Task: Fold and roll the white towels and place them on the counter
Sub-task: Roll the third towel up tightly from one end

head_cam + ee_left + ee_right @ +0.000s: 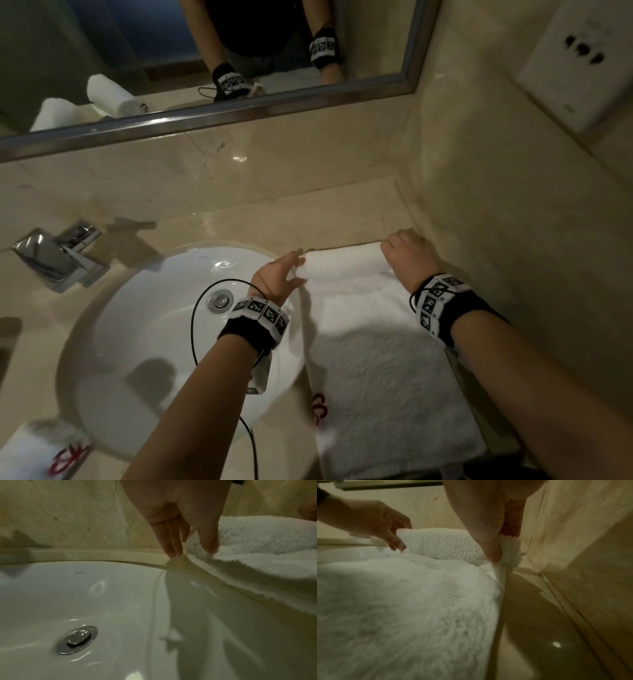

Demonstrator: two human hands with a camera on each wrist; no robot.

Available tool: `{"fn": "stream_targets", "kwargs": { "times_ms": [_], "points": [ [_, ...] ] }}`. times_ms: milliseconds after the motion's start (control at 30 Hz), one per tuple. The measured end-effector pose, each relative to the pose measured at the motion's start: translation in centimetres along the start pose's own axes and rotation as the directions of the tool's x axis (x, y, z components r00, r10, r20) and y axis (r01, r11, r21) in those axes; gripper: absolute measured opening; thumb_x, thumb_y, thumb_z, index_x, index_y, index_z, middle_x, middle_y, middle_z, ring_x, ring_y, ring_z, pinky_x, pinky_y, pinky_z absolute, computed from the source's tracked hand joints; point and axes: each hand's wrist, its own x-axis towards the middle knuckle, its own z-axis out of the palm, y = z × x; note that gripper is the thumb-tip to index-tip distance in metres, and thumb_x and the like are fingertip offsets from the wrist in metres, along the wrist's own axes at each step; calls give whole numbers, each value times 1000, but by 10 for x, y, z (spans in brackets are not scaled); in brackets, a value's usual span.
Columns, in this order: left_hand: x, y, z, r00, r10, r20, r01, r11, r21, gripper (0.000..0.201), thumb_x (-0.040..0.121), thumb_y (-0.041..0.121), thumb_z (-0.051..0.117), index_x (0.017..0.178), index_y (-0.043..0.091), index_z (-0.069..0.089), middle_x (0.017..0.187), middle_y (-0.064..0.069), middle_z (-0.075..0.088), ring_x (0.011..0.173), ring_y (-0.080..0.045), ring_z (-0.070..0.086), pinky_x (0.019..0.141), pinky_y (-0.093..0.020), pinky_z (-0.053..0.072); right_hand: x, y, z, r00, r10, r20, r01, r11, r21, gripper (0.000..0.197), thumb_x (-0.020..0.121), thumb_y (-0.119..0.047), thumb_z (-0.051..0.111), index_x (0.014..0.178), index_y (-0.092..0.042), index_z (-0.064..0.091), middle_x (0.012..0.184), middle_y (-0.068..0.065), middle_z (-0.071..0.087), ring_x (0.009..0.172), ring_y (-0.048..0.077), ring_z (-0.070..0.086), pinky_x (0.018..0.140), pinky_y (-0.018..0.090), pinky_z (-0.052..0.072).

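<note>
A white towel [376,359] with red embroidery lies flat on the beige counter [260,222], to the right of the sink. Its far end is rolled into a short roll [346,263] lying crosswise. My left hand [298,270] pinches the roll's left end, thumb on the near side and fingers on the far side [193,550]. My right hand [397,250] grips the right end close to the side wall, thumb pressed into the roll [503,547]. The right wrist view shows the roll [443,543] and the flat part [402,608], with the left hand [397,539] at the far end.
The white sink basin [137,342] and chrome faucet [58,257] lie to the left. Another rolled towel [37,452] with red embroidery sits at the bottom left. The mirror [239,113] reflects two rolled towels. A marble wall [513,240] bounds the counter on the right.
</note>
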Motion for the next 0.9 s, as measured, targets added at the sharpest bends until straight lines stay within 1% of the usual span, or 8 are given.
{"fn": "stream_targets", "kwargs": {
  "times_ms": [133,267,333,400,467,667,800,900],
  "points": [
    [-14,0,-10,1000,23,21,-27,976,217,45,89,50,51,133,39,45,151,21,25,120,-9,54,97,-28,44,-8,-8,2,1000,13,-4,-13,1000,3,43,15,-4,85,48,-12,60,51,5,56,46,19,57,37,17,37],
    [-23,3,-13,1000,24,16,-26,982,186,40,92,56,41,130,44,49,150,23,25,124,-7,50,98,-28,40,-23,-7,6,999,1,-42,1,999,37,44,15,-1,81,52,-9,58,54,8,56,49,23,57,45,22,46],
    [-22,4,-12,1000,9,4,-10,988,156,34,93,53,41,124,46,54,149,23,28,126,-7,48,98,-26,39,-31,-9,3,998,25,-54,-21,997,78,33,38,2,78,67,-3,63,70,14,63,67,29,61,59,29,51],
    [-20,5,-11,1000,-2,0,2,991,136,31,93,52,43,119,46,58,146,24,34,124,-8,50,96,-26,40,-35,-7,8,997,78,26,-82,978,192,27,73,7,59,99,2,60,104,18,59,102,32,54,85,36,45],
    [-18,6,-10,999,-35,-10,36,994,104,27,91,50,48,114,45,62,138,26,45,118,-8,54,92,-24,42,-38,-5,12,988,146,51,-154,940,305,32,84,8,45,114,1,55,119,17,52,117,29,45,94,35,39],
    [-4,20,-16,987,-160,5,160,986,36,32,83,33,66,112,24,56,115,3,65,101,-19,61,76,-24,41,-17,8,7,927,376,7,-308,748,589,27,85,7,44,105,-2,61,111,19,58,95,33,58,82,32,45],
    [9,20,-20,969,-218,120,224,974,-42,65,80,30,72,134,16,39,130,-2,55,117,-22,54,91,-29,41,1,17,-2,944,319,78,-303,752,586,38,83,7,50,118,-7,52,123,17,51,103,32,56,89,33,47],
    [15,17,-22,954,-212,211,218,976,-6,70,81,32,70,140,14,37,138,-5,48,127,-24,45,104,-31,35,12,22,-13,957,219,190,-284,835,470,52,87,1,55,136,-9,41,137,16,44,121,29,48,101,34,41]
  ]
}}
